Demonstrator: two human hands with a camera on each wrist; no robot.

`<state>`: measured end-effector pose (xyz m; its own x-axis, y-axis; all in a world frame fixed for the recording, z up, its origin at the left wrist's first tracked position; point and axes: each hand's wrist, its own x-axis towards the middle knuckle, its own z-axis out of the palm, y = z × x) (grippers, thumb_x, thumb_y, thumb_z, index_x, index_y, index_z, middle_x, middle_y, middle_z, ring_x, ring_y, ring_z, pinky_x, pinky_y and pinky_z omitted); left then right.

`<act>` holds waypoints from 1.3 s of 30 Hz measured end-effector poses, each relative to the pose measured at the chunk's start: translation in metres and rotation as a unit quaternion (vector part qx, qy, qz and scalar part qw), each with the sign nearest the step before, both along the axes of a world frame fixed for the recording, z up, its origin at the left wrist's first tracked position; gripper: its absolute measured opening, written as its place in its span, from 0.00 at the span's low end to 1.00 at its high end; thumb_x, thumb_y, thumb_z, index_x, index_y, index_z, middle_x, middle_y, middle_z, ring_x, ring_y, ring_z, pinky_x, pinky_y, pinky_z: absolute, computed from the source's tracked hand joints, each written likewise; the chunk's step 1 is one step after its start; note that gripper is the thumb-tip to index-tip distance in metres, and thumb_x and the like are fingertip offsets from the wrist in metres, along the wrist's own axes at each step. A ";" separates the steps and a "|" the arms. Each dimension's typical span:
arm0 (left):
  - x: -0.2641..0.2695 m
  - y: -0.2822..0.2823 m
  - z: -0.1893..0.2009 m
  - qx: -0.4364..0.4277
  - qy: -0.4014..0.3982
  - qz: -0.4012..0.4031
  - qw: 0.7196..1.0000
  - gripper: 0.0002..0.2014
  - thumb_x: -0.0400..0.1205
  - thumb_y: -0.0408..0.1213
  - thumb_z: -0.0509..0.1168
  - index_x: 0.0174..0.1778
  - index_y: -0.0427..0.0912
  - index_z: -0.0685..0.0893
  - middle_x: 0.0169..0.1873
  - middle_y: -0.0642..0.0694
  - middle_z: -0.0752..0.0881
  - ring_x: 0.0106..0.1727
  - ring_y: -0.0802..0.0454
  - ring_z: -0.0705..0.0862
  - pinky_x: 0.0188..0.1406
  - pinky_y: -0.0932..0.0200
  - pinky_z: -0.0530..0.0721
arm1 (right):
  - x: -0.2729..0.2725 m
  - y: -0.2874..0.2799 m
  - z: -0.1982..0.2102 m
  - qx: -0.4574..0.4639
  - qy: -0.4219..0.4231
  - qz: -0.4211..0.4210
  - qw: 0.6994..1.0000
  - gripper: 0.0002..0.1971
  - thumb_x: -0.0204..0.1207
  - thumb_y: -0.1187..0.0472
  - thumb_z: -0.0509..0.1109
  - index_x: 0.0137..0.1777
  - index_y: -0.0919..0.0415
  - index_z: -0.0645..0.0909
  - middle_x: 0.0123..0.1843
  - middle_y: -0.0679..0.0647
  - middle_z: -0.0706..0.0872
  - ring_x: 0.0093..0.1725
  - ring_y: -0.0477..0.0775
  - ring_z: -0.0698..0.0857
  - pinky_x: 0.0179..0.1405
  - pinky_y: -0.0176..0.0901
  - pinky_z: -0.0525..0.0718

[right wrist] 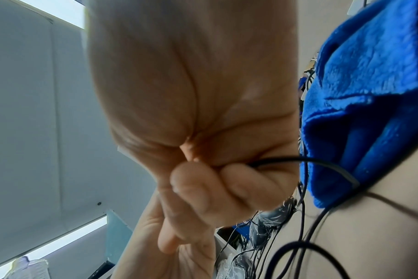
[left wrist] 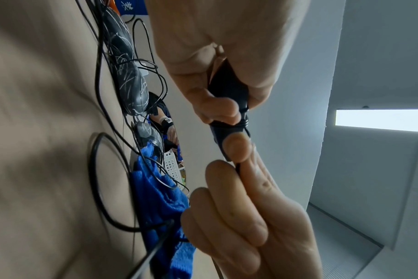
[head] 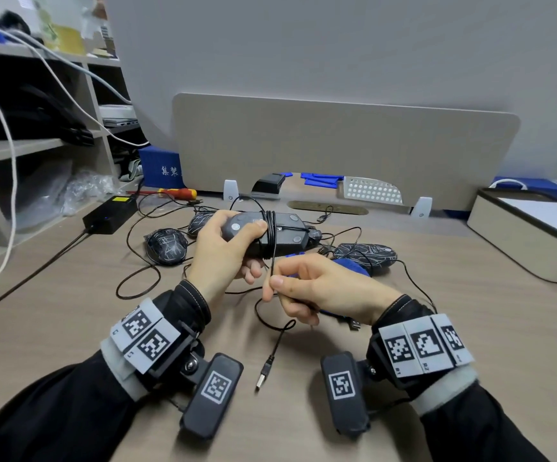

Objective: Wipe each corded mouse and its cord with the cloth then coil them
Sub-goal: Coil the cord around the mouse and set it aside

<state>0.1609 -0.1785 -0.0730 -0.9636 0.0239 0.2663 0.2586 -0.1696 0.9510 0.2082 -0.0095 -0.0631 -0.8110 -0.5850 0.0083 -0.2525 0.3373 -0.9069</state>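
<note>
My left hand (head: 237, 241) grips a dark grey mouse (head: 284, 235) held bottom-up above the desk. Its black cord (head: 270, 238) is wound several turns around the mouse's middle. My right hand (head: 277, 285) pinches the loose cord just below the mouse, between thumb and forefinger. The free end loops down to a USB plug (head: 263, 375) near the desk. A blue cloth (head: 354, 266) lies under my right hand, also the cloth (right wrist: 370, 94). Three patterned black mice (head: 167, 246) (head: 200, 221) (head: 365, 255) lie behind with tangled cords. The gripped mouse (left wrist: 227, 90) shows between my left fingers.
A black power adapter (head: 110, 215) and a red-yellow screwdriver (head: 177, 194) lie at the back left. A beige divider panel (head: 337, 145) stands behind the mice. A beige box (head: 530, 228) sits at the right, shelves (head: 37, 145) with white cables at the left.
</note>
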 end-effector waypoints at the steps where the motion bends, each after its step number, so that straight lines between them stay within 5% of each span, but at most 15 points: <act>1: 0.000 0.000 0.000 0.000 -0.001 -0.003 1.000 0.09 0.83 0.35 0.69 0.49 0.37 0.75 0.32 0.35 0.80 0.15 0.47 0.75 0.11 0.64 0.70 | 0.000 0.000 0.000 0.001 0.001 0.000 1.000 0.12 0.91 0.63 0.55 0.52 0.64 0.79 0.26 0.57 0.71 0.23 0.53 0.68 0.24 0.40 0.70; 8: 0.001 -0.003 0.007 0.062 -0.013 -0.111 0.992 0.14 0.85 0.39 0.63 0.59 0.32 0.76 0.31 0.34 0.78 0.15 0.51 0.70 0.11 0.70 0.62 | -0.005 0.006 -0.003 0.004 -0.047 -0.064 0.997 0.14 0.91 0.65 0.54 0.50 0.66 0.80 0.25 0.51 0.67 0.23 0.47 0.65 0.22 0.36 0.65; 12: 0.006 -0.004 0.011 -0.015 -0.029 -0.197 0.980 0.14 0.77 0.42 0.65 0.52 0.37 0.76 0.25 0.34 0.76 0.10 0.53 0.66 0.10 0.73 0.58 | -0.008 0.017 0.002 -0.006 -0.011 -0.211 0.977 0.16 0.84 0.71 0.64 0.34 0.59 0.77 0.22 0.47 0.68 0.23 0.47 0.62 0.22 0.36 0.62; 16: 0.013 -0.006 0.012 -0.058 -0.024 -0.245 0.968 0.15 0.76 0.38 0.65 0.55 0.35 0.76 0.24 0.38 0.78 0.10 0.53 0.66 0.10 0.74 0.56 | -0.013 0.027 0.001 -0.007 -0.008 -0.280 0.960 0.25 0.79 0.73 0.67 0.19 0.56 0.75 0.19 0.50 0.73 0.22 0.51 0.67 0.24 0.38 0.64; 19: 0.013 -0.006 0.010 -0.154 -0.018 -0.247 0.956 0.12 0.78 0.37 0.70 0.52 0.35 0.77 0.23 0.34 0.77 0.11 0.51 0.69 0.10 0.72 0.61 | -0.017 0.030 0.001 -0.057 -0.036 -0.297 0.952 0.12 0.73 0.61 0.78 0.30 0.59 0.82 0.36 0.62 0.87 0.33 0.64 0.82 0.36 0.48 0.72; 20: 0.012 -0.005 0.009 -0.181 -0.026 -0.240 0.953 0.12 0.80 0.36 0.71 0.52 0.36 0.76 0.22 0.34 0.78 0.11 0.51 0.69 0.10 0.71 0.62 | -0.016 0.031 0.001 -0.070 -0.041 -0.301 0.950 0.13 0.72 0.58 0.80 0.31 0.60 0.81 0.36 0.63 0.86 0.31 0.63 0.84 0.35 0.44 0.72; 23: 0.010 -0.005 0.009 -0.241 -0.049 -0.213 0.946 0.11 0.83 0.34 0.69 0.53 0.36 0.74 0.20 0.35 0.78 0.10 0.50 0.69 0.10 0.69 0.63 | -0.015 0.029 0.004 -0.095 -0.032 -0.315 0.944 0.15 0.79 0.59 0.76 0.32 0.60 0.79 0.24 0.50 0.68 0.19 0.46 0.61 0.18 0.34 0.60; 27: 0.009 -0.005 0.009 -0.268 -0.047 -0.190 0.943 0.12 0.82 0.34 0.71 0.53 0.36 0.73 0.19 0.37 0.80 0.11 0.50 0.71 0.10 0.67 0.66 | -0.011 0.023 0.009 -0.110 -0.006 -0.276 0.955 0.12 0.84 0.60 0.70 0.44 0.70 0.84 0.22 0.46 0.64 0.21 0.45 0.58 0.18 0.33 0.55; 33: -0.002 -0.004 0.005 -0.190 -0.053 -0.064 0.978 0.12 0.83 0.36 0.69 0.53 0.35 0.74 0.19 0.36 0.80 0.13 0.46 0.76 0.10 0.64 0.71 | -0.005 0.008 0.011 -0.128 0.003 -0.223 0.966 0.11 0.88 0.65 0.62 0.53 0.74 0.82 0.22 0.49 0.67 0.20 0.43 0.61 0.16 0.31 0.58; 39: -0.002 -0.007 0.010 -0.045 -0.074 -0.036 0.996 0.07 0.85 0.37 0.66 0.50 0.37 0.76 0.22 0.38 0.82 0.16 0.48 0.77 0.12 0.65 0.73 | -0.002 -0.009 0.002 -0.063 0.011 -0.109 0.992 0.10 0.90 0.63 0.58 0.51 0.62 0.80 0.24 0.52 0.75 0.21 0.51 0.71 0.18 0.36 0.69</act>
<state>0.1586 -0.1850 -0.0632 -0.9872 0.1109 0.1144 0.1040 -0.0951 0.9900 0.2065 -0.0182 -0.0614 -0.9169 -0.3890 0.0896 -0.2066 0.2702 -0.9404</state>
